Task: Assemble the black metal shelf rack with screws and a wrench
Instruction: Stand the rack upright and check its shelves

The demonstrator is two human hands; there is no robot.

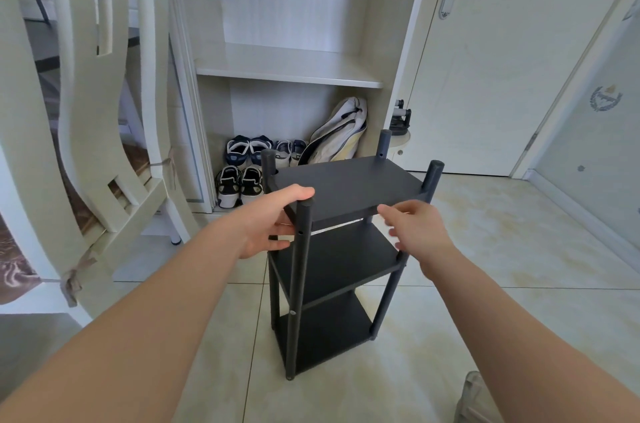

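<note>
Bare forearms [104,336] are reaching in from the bottom edge. Left hand [270,225] is grasping the top shelf [346,187] at its near-left corner, thumb lying on top, fingers curling beneath, just beside the front post [299,266]. Right hand [419,235] is sitting at the same shelf's near edge, fingers blurred; cannot tell whether it is clenched on it. Rack [332,318] is standing upright on the tile floor [485,301], three shelves showing. Beyond the grip, an open cabinet [287,69] is holding shoes [242,166] in its bottom compartment, with a pale bag [341,131] leaning beside them.
</note>
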